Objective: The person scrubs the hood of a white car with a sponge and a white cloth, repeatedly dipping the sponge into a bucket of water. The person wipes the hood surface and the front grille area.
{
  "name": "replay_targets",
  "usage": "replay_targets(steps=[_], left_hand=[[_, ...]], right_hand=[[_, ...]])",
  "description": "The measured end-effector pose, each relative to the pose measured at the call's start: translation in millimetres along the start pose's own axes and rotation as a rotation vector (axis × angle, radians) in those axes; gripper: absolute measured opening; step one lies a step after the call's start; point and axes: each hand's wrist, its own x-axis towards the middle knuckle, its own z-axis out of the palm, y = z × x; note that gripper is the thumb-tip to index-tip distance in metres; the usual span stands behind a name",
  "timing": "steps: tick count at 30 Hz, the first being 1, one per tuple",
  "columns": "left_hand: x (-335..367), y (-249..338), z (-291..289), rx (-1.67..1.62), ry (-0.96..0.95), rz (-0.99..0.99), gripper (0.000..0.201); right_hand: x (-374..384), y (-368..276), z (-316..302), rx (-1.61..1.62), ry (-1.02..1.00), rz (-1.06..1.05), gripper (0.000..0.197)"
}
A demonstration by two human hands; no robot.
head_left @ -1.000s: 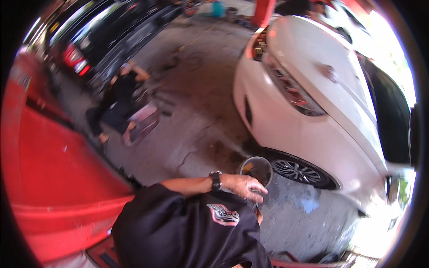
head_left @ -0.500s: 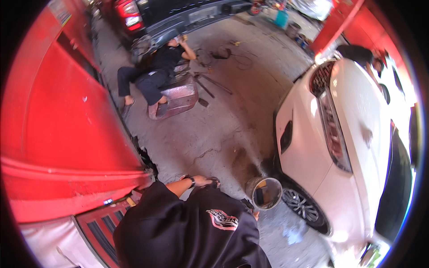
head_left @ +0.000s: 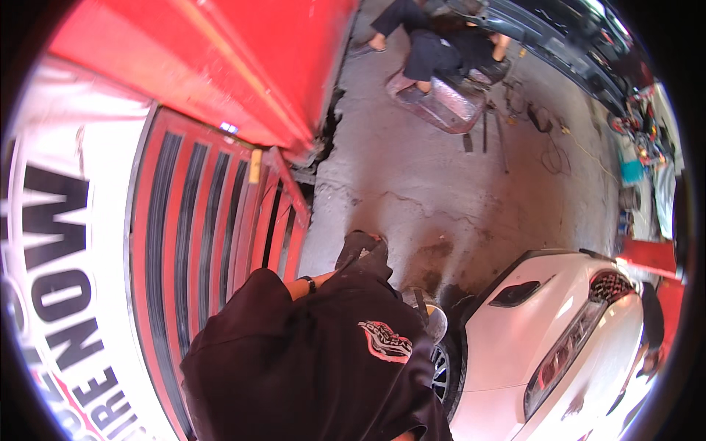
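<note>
The wearer's left hand (head_left: 325,278) is toward 7 o'clock from the middle of the view, just past a black wristwatch (head_left: 311,284) and beside the dark trousers (head_left: 359,253). Its fingers blend into the dark cloth, so whether they are spread, together or clamped on something cannot be told. The right hand is out of sight, and its grip cannot be told either. Below, the wearer's black T-shirt (head_left: 316,367) with a printed badge fills the 6 o'clock side.

The bucket (head_left: 438,323) stands on the concrete floor (head_left: 368,169) near 5 o'clock, partly hidden by the shirt and close to the front wheel (head_left: 440,373) of a white car (head_left: 500,360). That car spreads over 4 o'clock, its headlight (head_left: 562,367) facing up in the view. Another person (head_left: 654,316) is beyond it, between 3 and 4 o'clock.

At 1 o'clock a co-worker in dark clothes (head_left: 434,55) lies by a shiny pinkish panel (head_left: 448,106), next to a dark vehicle (head_left: 544,37). A loose cable (head_left: 553,158) lies toward 2 o'clock. A red metal panel (head_left: 220,66) fills 11 o'clock, a red slatted gate (head_left: 170,220) 9 o'clock, and a white banner (head_left: 110,279) with large black lettering lies beyond the gate toward 8 o'clock.
</note>
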Motion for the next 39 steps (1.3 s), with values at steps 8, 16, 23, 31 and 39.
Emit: replay_targets(steps=[8, 16, 23, 31, 39], left_hand=[[-27, -35, 12, 0.349, 0.783, -0.192, 0.083], [-41, 45, 11, 0.485, 0.655, 0.108, 0.072], [2, 6, -102, 0.829, 1.199, -0.029, 0.035], [44, 93, -154, 1.064, 1.226, -0.186, 0.039], [56, 107, -221, 1.300, 1.203, -0.252, 0.040]], right_hand=[[18, 28, -28, 0.036, -0.053, -0.074, 0.045], [30, 224, -17, -0.145, -0.071, -0.065, 0.049], [-50, 257, -72, -0.394, -0.119, -0.138, 0.039], [-105, 43, -122, -0.493, -0.120, -0.098, 0.043], [-25, -116, -29, -0.493, -0.134, -0.443, 0.024]])
